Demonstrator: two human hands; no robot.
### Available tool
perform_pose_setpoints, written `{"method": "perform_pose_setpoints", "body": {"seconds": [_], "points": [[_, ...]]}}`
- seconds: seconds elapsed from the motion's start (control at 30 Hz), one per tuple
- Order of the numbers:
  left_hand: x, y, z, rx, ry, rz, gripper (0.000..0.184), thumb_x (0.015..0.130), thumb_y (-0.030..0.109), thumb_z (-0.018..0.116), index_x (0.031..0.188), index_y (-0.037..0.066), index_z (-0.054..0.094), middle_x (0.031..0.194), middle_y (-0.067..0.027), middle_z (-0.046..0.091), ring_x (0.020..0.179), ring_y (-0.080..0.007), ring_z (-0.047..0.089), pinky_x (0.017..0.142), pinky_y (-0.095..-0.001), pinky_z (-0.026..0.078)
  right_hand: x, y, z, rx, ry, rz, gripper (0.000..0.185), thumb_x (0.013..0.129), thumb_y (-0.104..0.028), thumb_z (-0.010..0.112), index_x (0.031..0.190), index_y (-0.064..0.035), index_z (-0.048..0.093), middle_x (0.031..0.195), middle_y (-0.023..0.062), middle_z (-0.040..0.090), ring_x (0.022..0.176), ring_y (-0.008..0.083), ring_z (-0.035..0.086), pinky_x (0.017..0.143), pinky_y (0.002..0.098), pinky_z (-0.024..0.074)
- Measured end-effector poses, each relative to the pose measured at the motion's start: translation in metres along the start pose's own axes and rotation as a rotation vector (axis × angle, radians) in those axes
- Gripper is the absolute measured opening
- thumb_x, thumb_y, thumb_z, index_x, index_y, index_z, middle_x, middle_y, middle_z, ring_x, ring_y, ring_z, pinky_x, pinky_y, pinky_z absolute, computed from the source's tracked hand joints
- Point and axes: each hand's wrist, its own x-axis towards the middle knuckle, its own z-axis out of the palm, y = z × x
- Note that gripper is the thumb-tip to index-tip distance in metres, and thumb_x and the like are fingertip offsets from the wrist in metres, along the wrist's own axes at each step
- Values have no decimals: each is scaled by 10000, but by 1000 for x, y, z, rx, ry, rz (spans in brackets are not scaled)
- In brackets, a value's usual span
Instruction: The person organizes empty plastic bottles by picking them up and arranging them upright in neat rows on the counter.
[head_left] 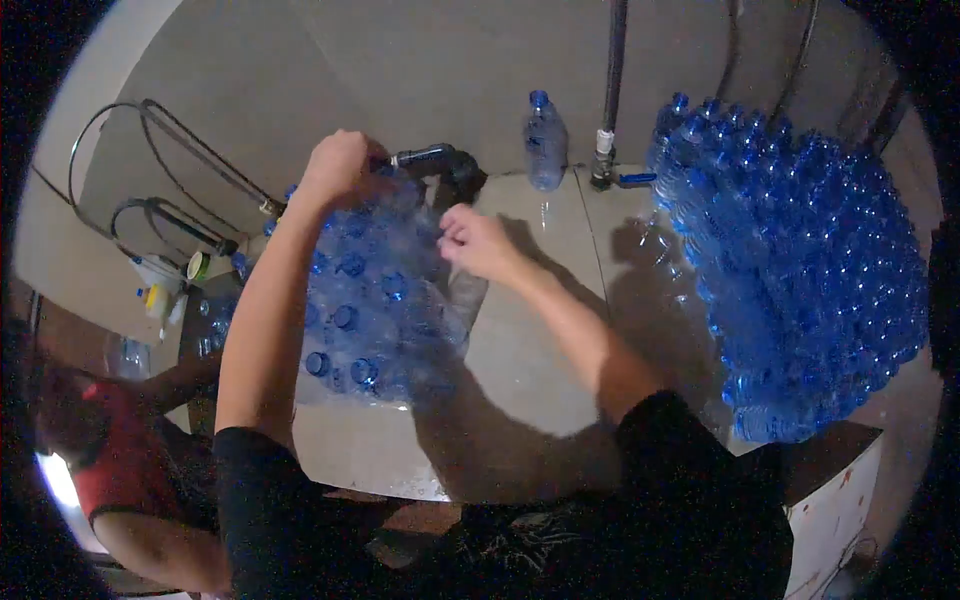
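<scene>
My left hand point(342, 168) is closed at the back of a cluster of clear plastic bottles with blue caps point(346, 318). A small dark blue piece, perhaps a cap, shows at its fingertips, but its grip is mostly hidden. My right hand point(478, 243) hovers at the cluster's right side, fingers loosely bent and apart, with nothing visible in them. Just below it, a clear bottle point(465, 300) stands at the cluster's right edge.
A large block of blue-tinted bottles point(800, 270) fills the right of the counter point(540, 370). One bottle point(545, 145) stands by the wall. Black pipes point(435, 160) and a blue-handled valve point(632, 180) are behind. Another person point(125, 450) is at left.
</scene>
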Motion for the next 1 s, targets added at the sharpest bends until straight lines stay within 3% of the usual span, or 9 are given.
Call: {"method": "perform_pose_setpoints", "body": {"seconds": [0.17,0.3,0.4,0.43,0.57,0.73,0.87,0.93,1.0], "points": [[18,32,-11,27,106,-5,322,714,302,773,987,133,746,904,-155,708,865,-344,676,786,-426,545,-33,6,-28,-288,171,-181,672,657,-131,795,1248,-46,488,1135,165,590,1106,310,561,952,410,447],[25,48,-20,-90,149,123,342,722,344,775,981,123,745,913,-151,709,872,-348,675,801,-425,547,-30,5,-33,-234,639,-18,768,627,-152,829,1286,-38,451,1201,184,547,1142,332,527,974,409,434],[35,97,-30,-53,83,149,369,714,388,783,954,110,744,923,-160,707,872,-345,678,809,-425,548,-42,16,-58,-518,943,-211,763,630,-145,828,1282,-19,452,1181,194,560,1103,333,555,948,412,453],[49,112,-22,-25,59,152,380,712,403,785,943,105,743,922,-164,706,871,-343,680,810,-426,548,-44,18,-64,-684,939,-225,788,642,-184,810,1303,-11,418,1078,226,596,987,413,587,891,459,480],[87,142,4,-109,128,107,445,698,466,793,946,100,734,931,-173,704,885,-333,684,814,-429,547,-25,60,-80,-441,781,30,783,677,-265,810,1300,-6,413,1086,265,603,1010,447,594,877,491,481],[70,106,-4,5,160,137,637,698,556,763,1203,184,657,1013,-136,700,961,-312,671,821,-428,541,-19,72,-92,-465,828,53,746,719,-268,799,1307,5,429,1121,237,603,1038,398,596,885,455,481],[7,49,-23,189,-67,37,573,653,575,771,1081,199,704,989,-131,696,990,-320,659,864,-420,520,-49,88,-81,-538,923,-262,766,748,-269,794,1344,20,408,1113,229,604,1001,394,605,873,455,484],[-14,29,-13,236,-105,25,556,629,563,785,1035,190,714,982,-136,691,972,-324,661,847,-421,526,-94,61,-67,-479,848,-111,775,755,-218,782,1378,17,385,1105,225,591,924,349,611,835,436,496],[-13,22,-1,249,-222,30,536,623,535,793,1018,181,716,990,-137,686,959,-329,662,831,-420,534,-127,71,-82,-433,964,58,777,751,-185,772,1387,16,375,1076,199,601,868,311,614,805,417,507]]}}
